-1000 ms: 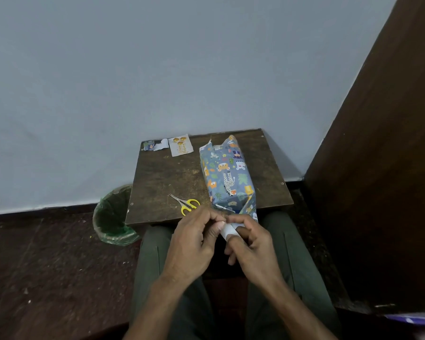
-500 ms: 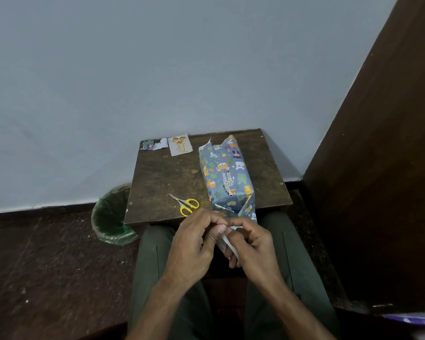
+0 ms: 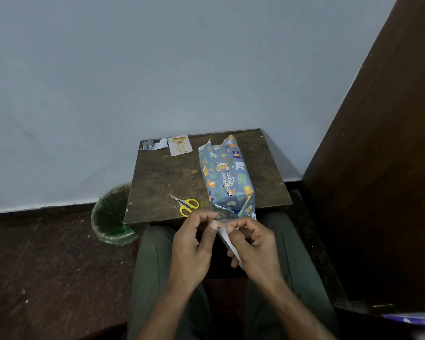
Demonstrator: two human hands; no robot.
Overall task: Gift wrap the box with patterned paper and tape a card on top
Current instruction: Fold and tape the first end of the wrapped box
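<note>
While the wrapped box [image 3: 227, 175] lies lengthwise on the table [image 3: 162, 177], its near end overhanging the table's front edge, both hands meet just below that end. The right hand [image 3: 253, 244] curls around a white tape roll [image 3: 227, 240]; the left hand [image 3: 194, 244] pinches at the roll's top. Yellow scissors [image 3: 185, 204] lie left of the box, a card [image 3: 180, 144] at the far edge.

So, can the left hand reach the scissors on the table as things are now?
Probably yes. The scissors lie just beyond the left hand with nothing between them, but its fingers now pinch the white strip, so it must let go first.
</note>
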